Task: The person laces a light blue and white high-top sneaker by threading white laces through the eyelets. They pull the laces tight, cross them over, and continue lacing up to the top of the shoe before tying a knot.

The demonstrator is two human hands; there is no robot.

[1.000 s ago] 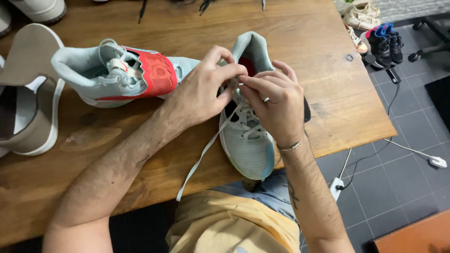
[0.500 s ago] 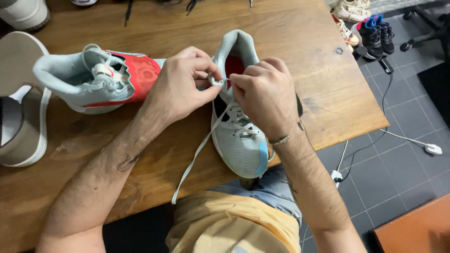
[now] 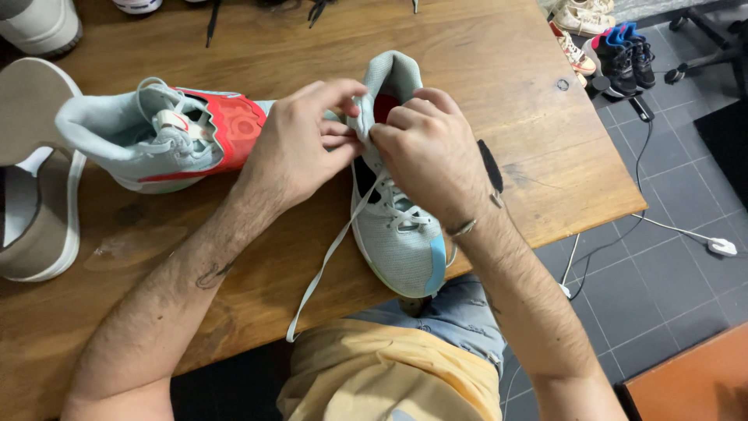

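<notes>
A pale grey-green sneaker (image 3: 405, 242) lies on the wooden table (image 3: 499, 86), toe toward me and over the near edge. My left hand (image 3: 300, 148) and my right hand (image 3: 425, 152) meet at its upper eyelets, both pinching the white lace (image 3: 327, 257). One loose lace end trails down past the table edge toward my lap. The matching sneaker (image 3: 164, 140), with a red side panel, lies on its side just left of my left hand.
Pale shoes (image 3: 35, 195) lie at the table's left edge and another (image 3: 39, 23) at the far left corner. On the tiled floor to the right sit several shoes (image 3: 600, 47), a cable with a white plug (image 3: 721, 247) and a chair base (image 3: 717, 39).
Both hands have stayed at the top of the sneaker, working the lace a little higher near the collar. The view shifted slightly; the sneakers have not moved on the table.
</notes>
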